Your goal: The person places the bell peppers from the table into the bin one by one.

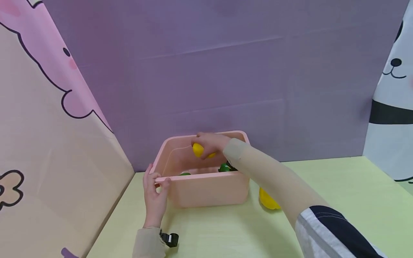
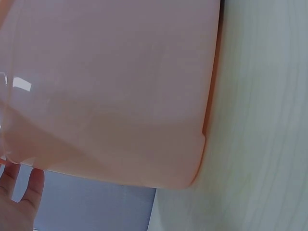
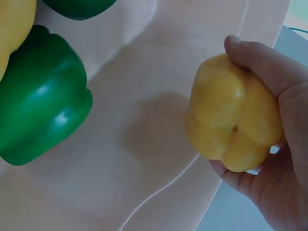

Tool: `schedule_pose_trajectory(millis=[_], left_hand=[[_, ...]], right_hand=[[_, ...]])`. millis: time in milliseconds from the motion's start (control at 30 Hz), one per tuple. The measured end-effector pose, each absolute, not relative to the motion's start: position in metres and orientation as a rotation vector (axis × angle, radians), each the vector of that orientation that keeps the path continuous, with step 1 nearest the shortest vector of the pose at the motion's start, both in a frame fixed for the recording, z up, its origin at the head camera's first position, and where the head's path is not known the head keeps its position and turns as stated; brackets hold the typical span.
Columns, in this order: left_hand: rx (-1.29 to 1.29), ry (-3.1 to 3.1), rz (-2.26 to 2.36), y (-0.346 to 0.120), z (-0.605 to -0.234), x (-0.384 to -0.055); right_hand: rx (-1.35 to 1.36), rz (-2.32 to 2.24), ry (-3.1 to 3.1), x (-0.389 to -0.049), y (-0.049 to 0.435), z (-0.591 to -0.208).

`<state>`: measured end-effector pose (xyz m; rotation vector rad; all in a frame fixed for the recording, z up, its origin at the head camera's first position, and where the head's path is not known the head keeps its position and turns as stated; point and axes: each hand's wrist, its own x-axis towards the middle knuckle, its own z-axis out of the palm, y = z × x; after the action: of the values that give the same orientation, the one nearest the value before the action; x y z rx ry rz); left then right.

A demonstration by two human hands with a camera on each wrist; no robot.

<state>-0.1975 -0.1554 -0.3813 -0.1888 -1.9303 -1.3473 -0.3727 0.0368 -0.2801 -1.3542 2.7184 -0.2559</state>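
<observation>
My right hand [image 1: 211,143] holds a yellow bell pepper [image 3: 233,115] inside the pink plastic bin [image 1: 206,190], thumb on one side and fingers round the other. In the right wrist view the pepper's lobed end faces the camera, above the bin's floor. Below it lie a green bell pepper [image 3: 45,101] and part of another green one [image 3: 79,6]; a second yellow pepper [image 3: 14,29] shows at the view's left edge. My left hand [image 1: 155,200] grips the bin's rim at its front left corner. The bin's front wall hides much of its contents.
On the light yellow-green table [image 1: 206,233], another yellow pepper [image 1: 268,199] sits right of the bin, partly covered by my right forearm. A purple wall [image 1: 209,71] rises behind the bin, with a cartoon-printed panel [image 1: 64,154] to the left.
</observation>
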Motion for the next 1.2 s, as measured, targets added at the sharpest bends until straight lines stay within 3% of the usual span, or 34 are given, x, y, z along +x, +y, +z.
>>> schedule_pose_trajectory(millis=[1000, 1200], left_hand=[[-0.196, -1.932, -1.362, -0.1549, -0.3811, -0.1962], [-0.182, -1.945, -1.369, -0.1554, -0.3804, -0.1955]], right_hand=[[-1.288, -0.222, 2.745, -0.3769, 0.0357, -0.2868], [-1.176, -0.395, 2.704, -0.3759, 0.0353, -0.2871]])
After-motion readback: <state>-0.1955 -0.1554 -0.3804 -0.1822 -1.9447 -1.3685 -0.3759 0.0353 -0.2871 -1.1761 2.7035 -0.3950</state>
